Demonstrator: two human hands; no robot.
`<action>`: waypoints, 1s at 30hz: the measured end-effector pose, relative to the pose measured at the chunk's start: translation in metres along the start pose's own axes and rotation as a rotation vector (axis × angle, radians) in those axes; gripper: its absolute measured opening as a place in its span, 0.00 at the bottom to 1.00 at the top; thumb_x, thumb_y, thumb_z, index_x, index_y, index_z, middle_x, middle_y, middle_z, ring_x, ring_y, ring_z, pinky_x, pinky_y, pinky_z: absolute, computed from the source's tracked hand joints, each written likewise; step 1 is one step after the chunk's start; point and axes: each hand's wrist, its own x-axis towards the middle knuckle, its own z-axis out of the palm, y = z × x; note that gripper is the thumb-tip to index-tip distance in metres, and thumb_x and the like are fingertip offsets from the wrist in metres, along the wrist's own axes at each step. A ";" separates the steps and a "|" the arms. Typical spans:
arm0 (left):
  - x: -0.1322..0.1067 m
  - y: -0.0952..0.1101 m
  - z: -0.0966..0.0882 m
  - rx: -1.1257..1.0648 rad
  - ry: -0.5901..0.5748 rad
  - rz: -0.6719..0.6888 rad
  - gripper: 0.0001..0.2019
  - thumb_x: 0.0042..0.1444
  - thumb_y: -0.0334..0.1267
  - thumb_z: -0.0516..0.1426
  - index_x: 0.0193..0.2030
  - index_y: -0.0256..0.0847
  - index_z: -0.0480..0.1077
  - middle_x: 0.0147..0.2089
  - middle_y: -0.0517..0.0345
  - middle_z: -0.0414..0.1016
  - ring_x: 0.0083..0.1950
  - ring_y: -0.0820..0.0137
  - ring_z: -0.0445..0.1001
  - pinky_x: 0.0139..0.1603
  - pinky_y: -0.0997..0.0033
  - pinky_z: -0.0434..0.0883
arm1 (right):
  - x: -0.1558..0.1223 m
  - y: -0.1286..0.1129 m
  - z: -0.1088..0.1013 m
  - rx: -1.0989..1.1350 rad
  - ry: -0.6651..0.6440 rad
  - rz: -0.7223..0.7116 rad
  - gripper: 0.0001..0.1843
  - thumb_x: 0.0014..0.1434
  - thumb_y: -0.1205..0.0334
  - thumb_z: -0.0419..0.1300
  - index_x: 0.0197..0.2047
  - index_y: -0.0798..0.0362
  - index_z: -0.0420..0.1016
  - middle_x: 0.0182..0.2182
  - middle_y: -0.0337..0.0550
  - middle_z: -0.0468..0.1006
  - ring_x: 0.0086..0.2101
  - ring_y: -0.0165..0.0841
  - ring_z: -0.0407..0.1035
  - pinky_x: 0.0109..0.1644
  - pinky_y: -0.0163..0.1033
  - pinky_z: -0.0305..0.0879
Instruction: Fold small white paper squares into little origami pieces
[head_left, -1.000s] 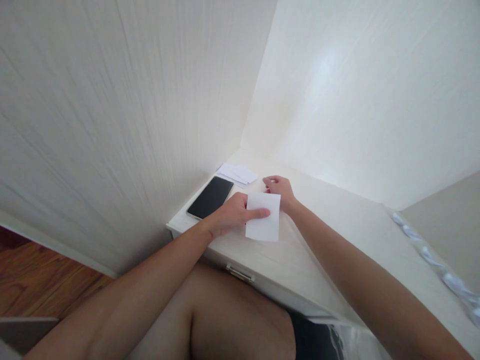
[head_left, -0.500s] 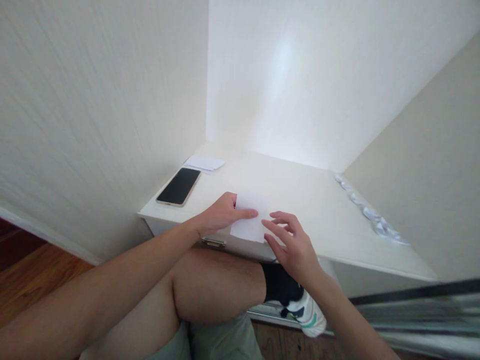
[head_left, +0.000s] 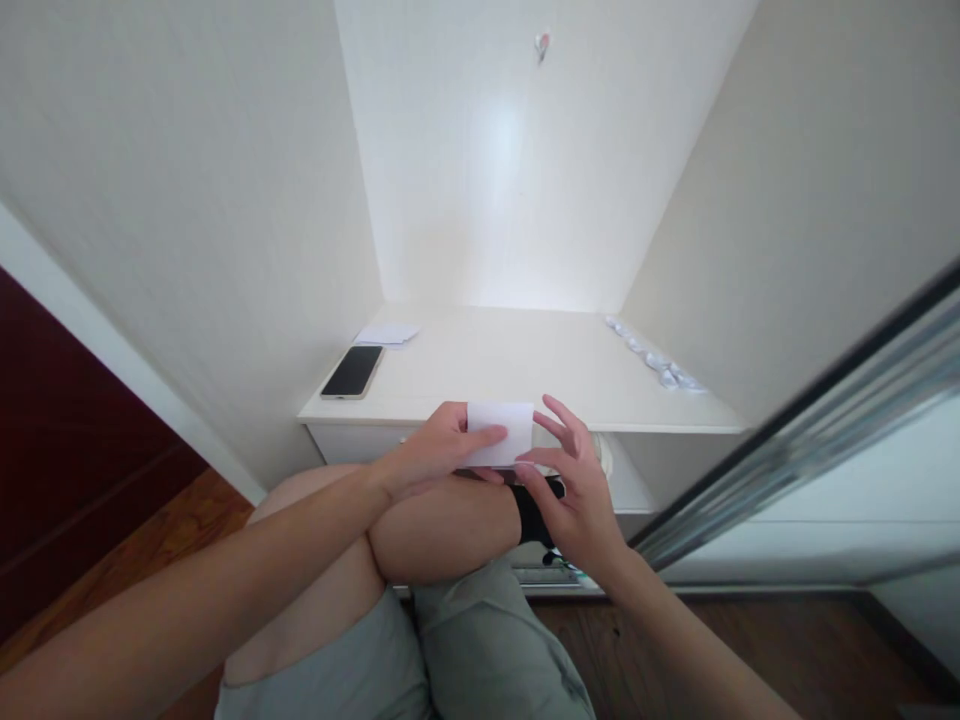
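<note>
A small white sheet of paper (head_left: 501, 415) is held above my crossed leg, at the front edge of the white shelf. My left hand (head_left: 450, 440) grips its left side, thumb lying on top and fingers underneath. At the lower right corner of the paper, the thumb and forefinger of my right hand (head_left: 566, 470) pinch its near edge, while the other fingers are raised and spread. The paper's underside is hidden from view.
On the shelf (head_left: 480, 360), a phone (head_left: 352, 372) lies at the left with several white paper sheets (head_left: 386, 334) behind it. A row of crumpled or twisted white papers (head_left: 660, 366) runs along the right wall. A metal door track (head_left: 750, 490) stands at the right.
My right thumb and forefinger have closed on the paper's near edge, where they were apart before. The paper now looks shorter from front to back. The view has shifted and tilted.
</note>
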 end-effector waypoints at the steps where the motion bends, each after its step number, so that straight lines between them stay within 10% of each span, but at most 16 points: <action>1: -0.007 0.004 0.005 -0.001 -0.021 0.003 0.24 0.53 0.52 0.70 0.49 0.36 0.79 0.46 0.46 0.84 0.43 0.61 0.82 0.37 0.65 0.80 | -0.001 -0.008 -0.002 0.080 0.012 0.084 0.05 0.66 0.61 0.65 0.40 0.46 0.84 0.69 0.53 0.66 0.62 0.47 0.70 0.59 0.55 0.73; 8: -0.042 0.030 0.036 0.045 -0.167 0.077 0.30 0.57 0.62 0.64 0.46 0.32 0.79 0.45 0.41 0.82 0.44 0.60 0.80 0.35 0.63 0.83 | -0.007 -0.052 -0.016 0.388 0.145 0.326 0.10 0.57 0.51 0.71 0.31 0.47 0.83 0.41 0.46 0.85 0.40 0.41 0.78 0.45 0.45 0.75; 13: -0.066 0.037 0.053 0.129 -0.159 0.231 0.27 0.55 0.44 0.70 0.59 0.37 0.72 0.57 0.42 0.77 0.56 0.56 0.77 0.38 0.68 0.83 | -0.024 -0.073 -0.024 0.369 0.308 0.444 0.13 0.57 0.49 0.70 0.32 0.50 0.81 0.27 0.40 0.80 0.28 0.35 0.73 0.38 0.41 0.72; 17: -0.088 0.036 0.060 0.185 -0.151 0.351 0.32 0.59 0.37 0.67 0.68 0.39 0.62 0.62 0.40 0.75 0.59 0.54 0.77 0.41 0.65 0.84 | -0.043 -0.097 -0.024 0.376 0.368 0.480 0.14 0.57 0.48 0.70 0.31 0.50 0.80 0.25 0.38 0.78 0.27 0.34 0.71 0.36 0.40 0.70; 30: -0.136 0.034 0.075 0.125 -0.050 0.367 0.17 0.54 0.37 0.68 0.50 0.36 0.76 0.49 0.47 0.84 0.49 0.60 0.83 0.43 0.63 0.83 | -0.066 -0.149 -0.033 0.334 0.335 0.432 0.11 0.55 0.51 0.71 0.32 0.49 0.82 0.36 0.42 0.84 0.30 0.33 0.73 0.31 0.38 0.72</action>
